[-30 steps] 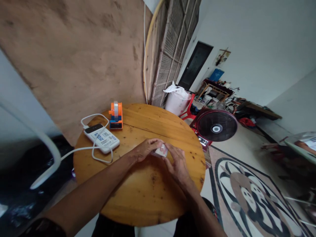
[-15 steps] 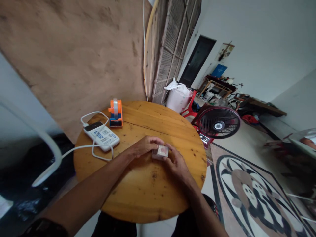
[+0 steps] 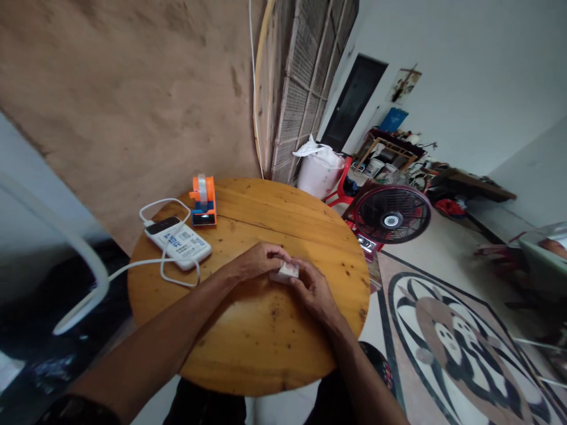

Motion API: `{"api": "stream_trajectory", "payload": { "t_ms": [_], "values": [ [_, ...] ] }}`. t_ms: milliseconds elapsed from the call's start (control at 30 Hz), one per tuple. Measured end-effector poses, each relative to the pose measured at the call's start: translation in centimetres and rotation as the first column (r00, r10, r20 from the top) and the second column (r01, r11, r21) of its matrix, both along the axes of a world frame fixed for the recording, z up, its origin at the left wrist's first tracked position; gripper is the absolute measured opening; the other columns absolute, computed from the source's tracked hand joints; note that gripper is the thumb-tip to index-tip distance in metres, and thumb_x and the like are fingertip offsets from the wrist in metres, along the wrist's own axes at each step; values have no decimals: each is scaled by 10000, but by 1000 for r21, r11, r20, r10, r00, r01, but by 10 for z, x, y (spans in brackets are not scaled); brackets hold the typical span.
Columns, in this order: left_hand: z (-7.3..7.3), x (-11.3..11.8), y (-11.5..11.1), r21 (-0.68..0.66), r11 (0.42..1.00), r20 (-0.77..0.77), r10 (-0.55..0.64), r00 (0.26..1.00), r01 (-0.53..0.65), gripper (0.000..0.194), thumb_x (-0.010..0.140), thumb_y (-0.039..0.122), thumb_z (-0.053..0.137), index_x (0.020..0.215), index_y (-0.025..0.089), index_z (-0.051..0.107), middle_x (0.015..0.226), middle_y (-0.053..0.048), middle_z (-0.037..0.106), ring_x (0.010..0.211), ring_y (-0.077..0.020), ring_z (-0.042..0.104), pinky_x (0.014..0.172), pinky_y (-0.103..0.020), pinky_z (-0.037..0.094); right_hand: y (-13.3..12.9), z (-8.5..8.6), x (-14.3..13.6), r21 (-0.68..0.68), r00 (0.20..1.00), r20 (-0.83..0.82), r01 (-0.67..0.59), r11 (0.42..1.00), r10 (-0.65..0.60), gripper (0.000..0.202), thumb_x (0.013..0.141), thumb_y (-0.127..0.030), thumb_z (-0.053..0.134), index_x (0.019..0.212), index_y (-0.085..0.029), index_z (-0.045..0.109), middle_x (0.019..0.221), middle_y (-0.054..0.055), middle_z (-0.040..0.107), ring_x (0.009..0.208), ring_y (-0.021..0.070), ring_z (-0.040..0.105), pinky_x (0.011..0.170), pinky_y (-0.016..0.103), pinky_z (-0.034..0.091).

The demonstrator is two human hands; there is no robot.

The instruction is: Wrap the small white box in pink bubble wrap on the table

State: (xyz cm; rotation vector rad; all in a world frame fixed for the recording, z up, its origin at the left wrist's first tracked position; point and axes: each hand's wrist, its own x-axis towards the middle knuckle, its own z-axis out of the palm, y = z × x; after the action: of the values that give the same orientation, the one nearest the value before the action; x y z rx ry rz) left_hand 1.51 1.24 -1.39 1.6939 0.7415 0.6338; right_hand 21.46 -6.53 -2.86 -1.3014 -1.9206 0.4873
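Note:
A small whitish box (image 3: 286, 273) with a reddish mark on top lies on the round wooden table (image 3: 248, 348), between my hands. My right hand (image 3: 315, 289) grips its right side, thumb at the near edge and fingers at the far edge. Curled over the far left corner of the box, my left hand (image 3: 263, 261) has its fingertips on the top near those of the right. Part of the box is hidden under the fingers, and its printing is too small to read.
An orange and blue tape dispenser (image 3: 204, 200) stands at the table's far left. Nearer lies a white power bank (image 3: 188, 247) with a looping white cable (image 3: 146, 260). A fan (image 3: 392, 215) and a white sack (image 3: 319, 172) stand beyond the table on the right.
The left fingers have come slightly further over the box top, covering more of it. The whole view has shifted a little; the box stays between both hands.

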Motion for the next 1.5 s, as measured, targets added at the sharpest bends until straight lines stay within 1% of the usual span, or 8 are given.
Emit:
{"api": "stream_trajectory", "payload": {
  "t_ms": [133,267,433,667,833,1133,1333,1500],
  "values": [
    [4,0,-3,-14,1000,1,8,1000,-8,297,720,291,549,939,160,701,880,-21,688,779,-162,601,698,-243,452,-1,0,-2,-6,1000,20,5,1000,-5,365,837,-258,565,1200,-225,557,1206,80,624,1136,246,564,1000,425,428],
    [4,2,-4,-62,998,78,23,997,-18,336,699,308,574,978,158,688,900,-38,685,801,-181,608,720,-268,458,-6,-2,1,30,998,21,51,998,-52,549,830,-347,597,1339,-217,435,1384,115,492,1299,284,432,1089,483,339],
    [-1,-4,3,-87,994,154,75,985,-62,547,653,296,651,1179,156,593,1183,-120,619,1043,-253,594,859,-338,471,-7,-7,11,-15,988,-133,80,997,-81,668,844,-408,596,1422,-216,320,1472,117,378,1367,275,347,1132,487,287],
    [-2,-10,0,217,973,-152,-51,987,84,936,572,310,775,1419,195,392,1357,-128,501,1198,-321,496,1002,-405,396,-1,-19,11,-145,994,-99,28,989,-43,841,755,-328,690,1466,-224,252,1466,122,391,1349,282,379,1127,511,280],
    [-2,0,-7,304,952,-173,7,985,47,877,666,321,707,1443,156,338,1363,-136,494,1180,-298,505,999,-385,396,-1,-17,6,-140,992,-109,54,989,-70,809,767,-301,667,1461,-203,263,1378,137,487,1275,280,470,1105,517,311],
    [-14,14,-7,314,939,-71,167,983,-137,766,703,291,677,1405,156,403,1398,-136,476,1264,-290,454,1075,-395,331,2,-12,4,-116,972,-201,100,988,-122,893,731,-334,703,1468,-194,218,1430,156,425,1338,279,395,1125,509,289],
    [-21,13,-3,307,943,-75,160,984,-130,934,635,323,741,1450,157,317,1429,-154,435,1282,-310,442,1072,-419,344,4,-15,4,-162,961,-240,101,982,-138,887,733,-357,695,1461,-165,226,1447,177,396,1350,284,379,1126,510,285],
    [-17,13,-5,297,948,-60,134,989,-111,853,690,263,670,1453,137,309,1424,-156,446,1273,-288,459,1065,-398,356,7,-22,7,-115,960,-258,76,990,-104,818,772,-352,660,1460,-185,251,1393,148,471,1298,264,449,1111,488,319]
  ]
}}
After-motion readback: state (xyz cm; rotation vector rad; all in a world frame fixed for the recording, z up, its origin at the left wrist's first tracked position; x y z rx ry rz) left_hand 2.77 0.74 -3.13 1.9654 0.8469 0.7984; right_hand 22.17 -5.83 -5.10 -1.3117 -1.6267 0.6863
